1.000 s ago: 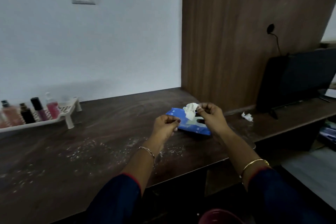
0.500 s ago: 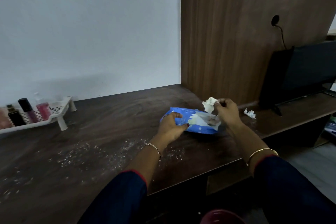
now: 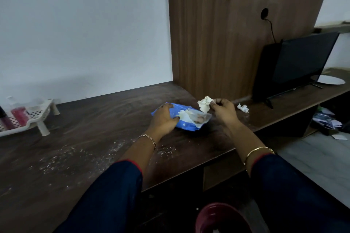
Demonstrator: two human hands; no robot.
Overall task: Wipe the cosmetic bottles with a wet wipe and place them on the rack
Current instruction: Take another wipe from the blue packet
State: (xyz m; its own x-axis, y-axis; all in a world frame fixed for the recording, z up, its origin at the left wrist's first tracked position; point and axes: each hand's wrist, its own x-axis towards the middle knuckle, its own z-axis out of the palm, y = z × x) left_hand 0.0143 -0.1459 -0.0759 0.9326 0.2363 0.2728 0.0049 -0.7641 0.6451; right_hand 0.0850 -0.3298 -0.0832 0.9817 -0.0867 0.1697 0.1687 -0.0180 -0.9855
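While the left hand [image 3: 164, 117] held the blue wipe pack [image 3: 186, 126] down on the dark wood-grain worktop [image 3: 94, 119], fingers curved over its end, the right hand [image 3: 223, 108] pinched a crumpled wet wipe [image 3: 204, 103] just above the pack's open flap. Thin, limp and damp, the wipe would probably bunch or tear, so a fold near its middle seemed the best hold. Cosmetic bottles [image 3: 19, 117] stood in the perforated white plastic rack [image 3: 36, 117], well apart at the left.

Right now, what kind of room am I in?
Probably a room in a home, perhaps a living room or bedroom: a television stands on a long wooden counter, and a white rack with cosmetic bottles sits at the far left.
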